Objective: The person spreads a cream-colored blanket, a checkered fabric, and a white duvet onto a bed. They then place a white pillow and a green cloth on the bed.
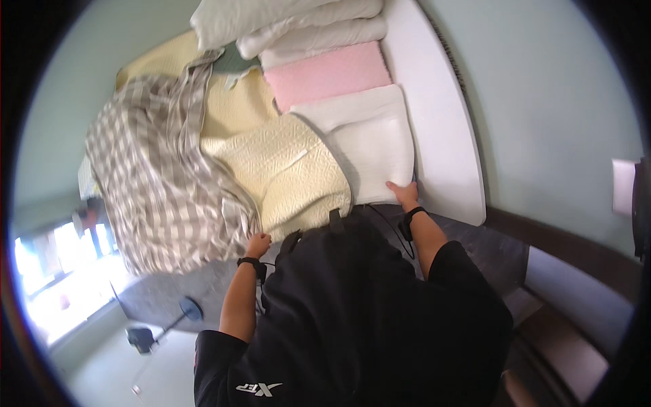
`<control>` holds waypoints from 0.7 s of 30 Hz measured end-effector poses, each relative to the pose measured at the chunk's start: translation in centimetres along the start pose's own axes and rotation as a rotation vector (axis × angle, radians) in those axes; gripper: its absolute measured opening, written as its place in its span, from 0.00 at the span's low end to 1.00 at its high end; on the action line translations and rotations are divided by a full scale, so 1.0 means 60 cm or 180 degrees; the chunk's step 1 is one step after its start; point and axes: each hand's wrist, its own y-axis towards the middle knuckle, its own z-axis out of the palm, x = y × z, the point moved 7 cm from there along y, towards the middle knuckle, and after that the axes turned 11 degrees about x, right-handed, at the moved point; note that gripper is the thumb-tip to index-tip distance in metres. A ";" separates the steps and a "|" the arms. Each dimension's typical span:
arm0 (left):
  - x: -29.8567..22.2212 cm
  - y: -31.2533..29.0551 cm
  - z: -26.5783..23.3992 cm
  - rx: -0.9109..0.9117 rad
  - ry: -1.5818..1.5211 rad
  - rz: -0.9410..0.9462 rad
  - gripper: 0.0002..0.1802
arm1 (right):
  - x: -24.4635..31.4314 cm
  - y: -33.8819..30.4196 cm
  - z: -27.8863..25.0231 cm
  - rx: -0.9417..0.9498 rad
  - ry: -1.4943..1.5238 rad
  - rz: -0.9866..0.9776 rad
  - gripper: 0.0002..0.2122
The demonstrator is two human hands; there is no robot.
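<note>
Under my right hand (405, 195) lies the near right corner of a white folded blanket (369, 146); the thumb rests on top and the fingers go round the edge, partly hidden. My left hand (258, 245) is closed at the near corner of a grey-and-white checked cloth (159, 163), which comes to a point there. Between the hands a cream quilted cover (291, 169) bulges up, its near edge curled. The checked cloth spreads loose and wrinkled to the left, overlapping more of the quilted fabric.
Beyond the white blanket sit a pink folded blanket (329, 76) and a stack of white folded bedding (319, 30). A white curved board (434, 115) stands along the right, beside a pale wall (542, 102). At lower left, a dark stand (163, 329) is on the floor near bright windows.
</note>
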 end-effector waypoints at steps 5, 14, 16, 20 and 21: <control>0.069 -0.117 0.096 -0.0235 -0.2352 -0.0638 0.14 | 0.091 -0.006 -0.011 0.1074 0.2459 -0.1163 0.26; 0.012 -0.172 0.000 -0.1450 -0.4587 0.0155 0.14 | 0.554 -0.330 -0.174 0.0713 0.1107 -0.3891 0.15; -0.054 -0.188 -0.066 -0.1331 -0.4617 0.0827 0.21 | 0.579 -0.471 -0.169 0.0757 0.0277 -0.4660 0.14; -0.239 -0.225 -0.166 -0.0967 -0.3973 0.2468 0.42 | 0.572 -0.619 -0.082 0.0658 -0.2279 -0.5717 0.13; -0.289 -0.236 -0.180 -0.0604 -0.4161 0.2964 0.46 | 0.555 -0.626 -0.038 0.0982 -0.2734 -0.5767 0.11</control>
